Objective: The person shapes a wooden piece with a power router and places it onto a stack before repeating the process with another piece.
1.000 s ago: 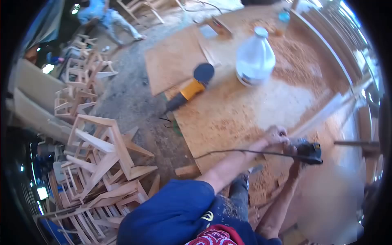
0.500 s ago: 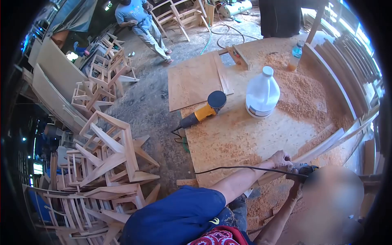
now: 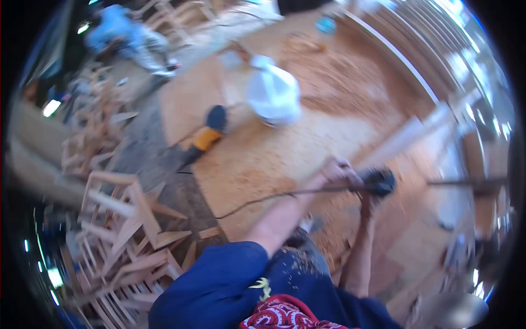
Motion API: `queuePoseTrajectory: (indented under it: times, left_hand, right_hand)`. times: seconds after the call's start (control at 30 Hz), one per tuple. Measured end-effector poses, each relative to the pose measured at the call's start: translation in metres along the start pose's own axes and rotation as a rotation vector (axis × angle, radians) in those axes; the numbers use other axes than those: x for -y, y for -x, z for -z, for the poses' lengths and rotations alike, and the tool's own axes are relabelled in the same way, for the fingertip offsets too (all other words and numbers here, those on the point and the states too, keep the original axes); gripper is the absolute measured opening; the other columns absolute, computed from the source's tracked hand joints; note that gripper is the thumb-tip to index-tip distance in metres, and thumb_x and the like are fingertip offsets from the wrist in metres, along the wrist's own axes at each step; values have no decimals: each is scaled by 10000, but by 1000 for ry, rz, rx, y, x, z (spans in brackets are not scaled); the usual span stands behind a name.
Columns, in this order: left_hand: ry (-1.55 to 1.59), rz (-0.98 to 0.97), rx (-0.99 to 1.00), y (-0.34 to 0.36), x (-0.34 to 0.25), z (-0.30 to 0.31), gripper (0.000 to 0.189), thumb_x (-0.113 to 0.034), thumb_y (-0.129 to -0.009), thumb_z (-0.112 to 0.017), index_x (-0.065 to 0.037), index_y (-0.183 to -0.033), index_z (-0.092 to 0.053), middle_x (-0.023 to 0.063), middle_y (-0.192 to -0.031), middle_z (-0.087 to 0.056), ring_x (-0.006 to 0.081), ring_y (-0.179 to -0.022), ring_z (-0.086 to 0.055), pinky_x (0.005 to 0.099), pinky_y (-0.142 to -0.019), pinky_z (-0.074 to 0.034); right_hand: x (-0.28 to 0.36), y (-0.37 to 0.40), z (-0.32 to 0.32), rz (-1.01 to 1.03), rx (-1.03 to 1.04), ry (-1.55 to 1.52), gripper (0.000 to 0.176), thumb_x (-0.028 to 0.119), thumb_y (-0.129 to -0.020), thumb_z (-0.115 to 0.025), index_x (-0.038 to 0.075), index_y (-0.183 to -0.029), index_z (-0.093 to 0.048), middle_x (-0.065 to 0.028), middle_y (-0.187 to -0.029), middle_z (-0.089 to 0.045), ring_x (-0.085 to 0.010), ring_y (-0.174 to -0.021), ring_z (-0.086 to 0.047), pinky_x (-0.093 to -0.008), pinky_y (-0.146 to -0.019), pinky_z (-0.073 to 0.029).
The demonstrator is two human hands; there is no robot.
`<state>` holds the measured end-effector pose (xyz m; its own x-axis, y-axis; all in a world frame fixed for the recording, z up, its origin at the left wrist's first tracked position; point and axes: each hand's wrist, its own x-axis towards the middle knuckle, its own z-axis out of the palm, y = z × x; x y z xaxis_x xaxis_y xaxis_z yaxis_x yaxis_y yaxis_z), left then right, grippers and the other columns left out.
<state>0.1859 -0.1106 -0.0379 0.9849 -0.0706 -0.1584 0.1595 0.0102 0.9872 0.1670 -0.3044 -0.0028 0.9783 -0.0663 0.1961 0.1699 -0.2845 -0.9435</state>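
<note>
My left hand (image 3: 338, 170) is curled on a long pale wooden piece (image 3: 397, 142), which runs up and right across the bench. Just to its right, my right hand (image 3: 368, 196) is wrapped around a dark power tool (image 3: 379, 182), partly hidden by it and smeared by motion. The tool's black cord (image 3: 257, 202) crosses my left forearm and trails left. Wood shavings (image 3: 337, 219) lie below my hands.
On the bench (image 3: 323, 137) stand a white jug (image 3: 273, 94), a yellow and black sander (image 3: 207, 138) and a bottle (image 3: 325, 26). Chair frames (image 3: 123, 208) crowd the left. A person (image 3: 123, 38) is at the upper left; boards (image 3: 416, 38) line the upper right.
The view has swung, so the bench, jug, sander and both hands appear further left and higher, with blur. My hands keep their holds on the wooden piece and the tool.
</note>
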Motion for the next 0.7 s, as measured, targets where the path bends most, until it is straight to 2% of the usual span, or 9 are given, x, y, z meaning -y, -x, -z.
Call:
queuePoseTrajectory:
  times: [0.07, 0.13, 0.17, 0.3, 0.37, 0.43, 0.47, 0.7]
  left_hand:
    - [60, 125, 18, -2, -16, -2, 215, -205, -789, -795, -20, -898, -779, 47, -813, -754, 93, -731, -661, 268, -679, -553]
    - [-58, 144, -3, -5, -29, -5, 210, -214, -796, -790, -40, -915, -787, 58, -813, -755, 100, -727, -668, 272, -700, -544]
    - [-85, 123, 45, -5, -30, 0, 232, -208, -828, -788, -25, -969, -782, 61, -878, -765, 106, -801, -685, 269, -765, -542]
    - [-124, 133, 56, -19, -31, -5, 233, -218, -822, -790, -25, -954, -780, 45, -853, -757, 94, -792, -678, 264, -756, -537]
    - [-99, 114, 28, -26, -30, -10, 235, -224, -823, -790, -26, -949, -780, 40, -836, -751, 92, -774, -670, 263, -747, -535]
    - [-108, 130, 30, -29, -32, -10, 237, -227, -823, -791, -28, -951, -780, 39, -833, -749, 92, -768, -666, 262, -744, -534]
    - [-90, 116, 42, -34, -32, -11, 235, -227, -824, -792, -28, -949, -780, 39, -832, -748, 91, -765, -663, 264, -741, -534]
    - [-51, 127, 41, -64, -28, -23, 225, -225, -817, -810, -34, -933, -781, 30, -821, -742, 86, -745, -654, 256, -719, -531]
  right_hand:
    - [30, -4, 6, -145, 55, -60, 489, 131, -790, -835, 61, -1208, -592, -20, -1129, -615, -170, -1047, -579, -338, -942, -481]
    - [54, -10, 5, -261, 112, -113, 524, 144, -793, -844, 66, -1243, -585, -26, -1149, -619, -180, -1061, -584, -351, -951, -484]
    - [61, -14, 3, -277, 121, -124, 542, 150, -795, -849, 68, -1260, -582, -29, -1159, -621, -185, -1067, -586, -357, -955, -486]
    - [63, -22, 4, -274, 87, -137, 539, 140, -775, -865, 69, -1234, -590, -23, -1120, -626, -168, -1021, -596, -345, -903, -514]
    - [62, -32, 5, -208, 58, -168, 462, 122, -773, -863, 73, -1158, -612, -11, -1031, -643, -139, -930, -610, -319, -813, -522]
    - [66, -39, 5, -147, 29, -200, 314, 102, -788, -852, 81, -1028, -652, 7, -879, -675, -95, -778, -634, -282, -666, -526]
    - [65, -42, 8, -149, 46, -155, 357, 92, -772, -861, 80, -1058, -648, 1, -902, -677, -107, -815, -639, -297, -705, -540]
    - [69, -69, 12, -153, 5, -193, 431, 78, -750, -873, 65, -1105, -629, -5, -920, -671, -113, -826, -640, -304, -715, -555]
